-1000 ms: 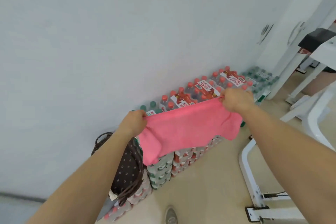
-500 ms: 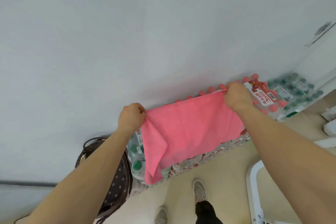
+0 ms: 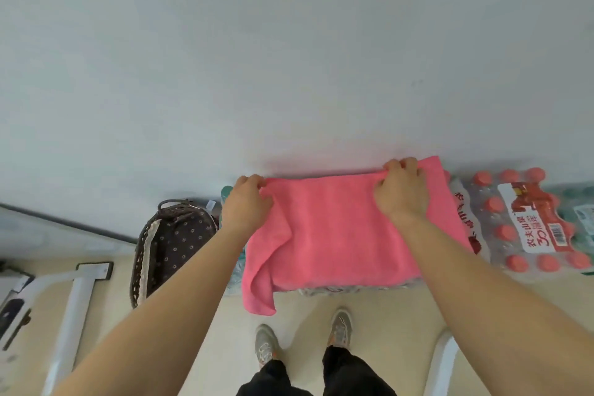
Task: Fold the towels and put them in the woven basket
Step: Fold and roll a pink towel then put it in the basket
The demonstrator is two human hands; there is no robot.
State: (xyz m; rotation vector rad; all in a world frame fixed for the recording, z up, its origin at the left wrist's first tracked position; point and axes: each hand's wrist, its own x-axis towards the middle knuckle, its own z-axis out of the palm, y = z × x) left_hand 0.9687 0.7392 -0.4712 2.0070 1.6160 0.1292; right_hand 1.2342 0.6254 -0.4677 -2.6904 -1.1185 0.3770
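A pink towel (image 3: 347, 235) lies spread over the top of stacked packs of bottled water against the white wall. Its near left corner hangs down over the front edge of the stack. My left hand (image 3: 246, 204) grips the towel's far left corner. My right hand (image 3: 401, 190) grips the far edge near the right corner. The dark woven basket (image 3: 141, 254), lined with dotted brown fabric, stands on the floor to the left of the stack, beside my left forearm. I see nothing inside the basket.
Packs of red-capped bottles (image 3: 520, 228) continue to the right along the wall. White metal frame legs (image 3: 74, 305) lie on the floor at left, and another white leg (image 3: 440, 363) is at lower right. My feet (image 3: 305, 337) stand just before the stack.
The towel was held up in the air by its top corners; now it is lowered flat onto the bottle packs. My view has tipped down and shifted, bringing the basket and my feet into sight.
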